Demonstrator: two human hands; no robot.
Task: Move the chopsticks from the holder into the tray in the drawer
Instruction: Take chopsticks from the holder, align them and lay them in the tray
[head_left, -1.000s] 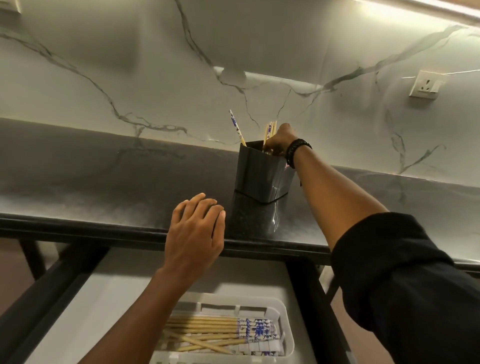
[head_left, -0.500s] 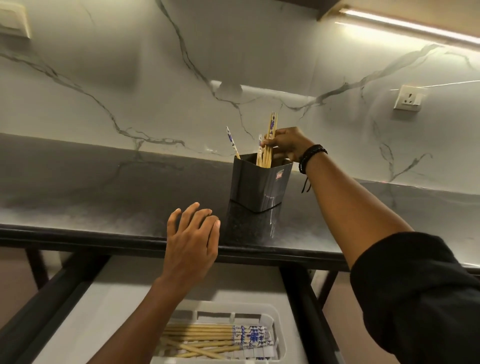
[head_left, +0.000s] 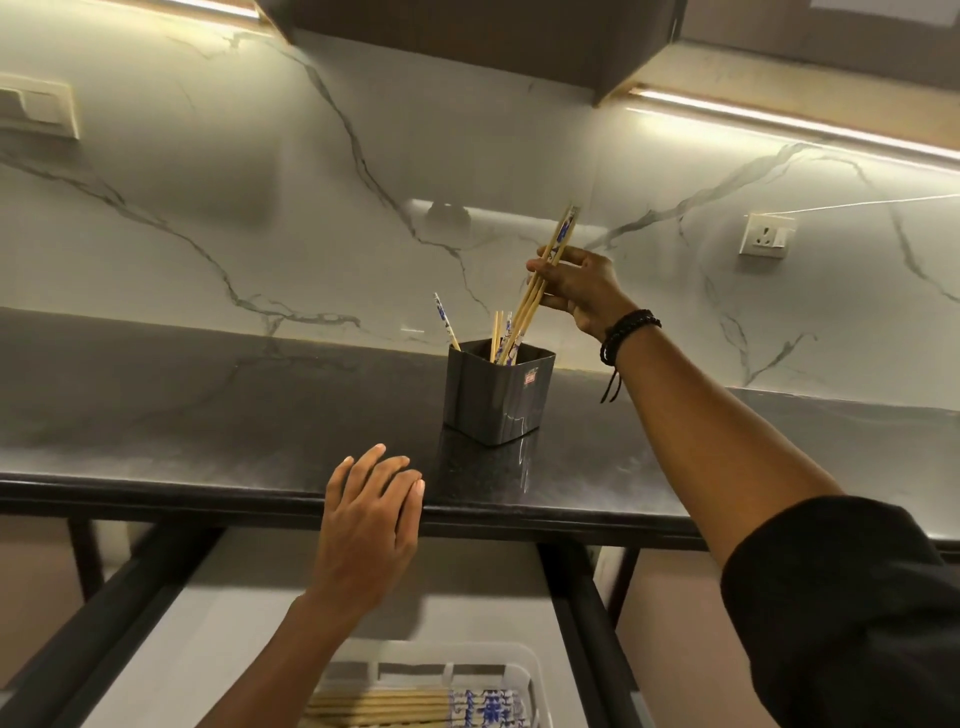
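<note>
A dark square holder (head_left: 496, 397) stands on the black counter (head_left: 208, 415). My right hand (head_left: 579, 288) pinches a few wooden chopsticks (head_left: 540, 283) with blue-patterned tops; they are tilted, raised, their lower tips still inside the holder. Other chopsticks (head_left: 444, 319) stay in the holder. My left hand (head_left: 371, 525) hovers flat at the counter's front edge, fingers together, holding nothing. Below, in the open drawer (head_left: 218, 623), a white tray (head_left: 519, 670) holds several chopsticks (head_left: 405, 706) lying side by side.
A marble backsplash rises behind the counter, with a white socket (head_left: 766, 236) at the right and a switch plate (head_left: 36, 109) at the left. Dark wall cabinets (head_left: 467, 36) with light strips hang overhead. Black drawer rails (head_left: 587, 623) flank the drawer.
My right hand has risen and drawn the gripped chopsticks most of the way up out of the holder. The view has tilted upward. My left hand has stayed by the counter edge.
</note>
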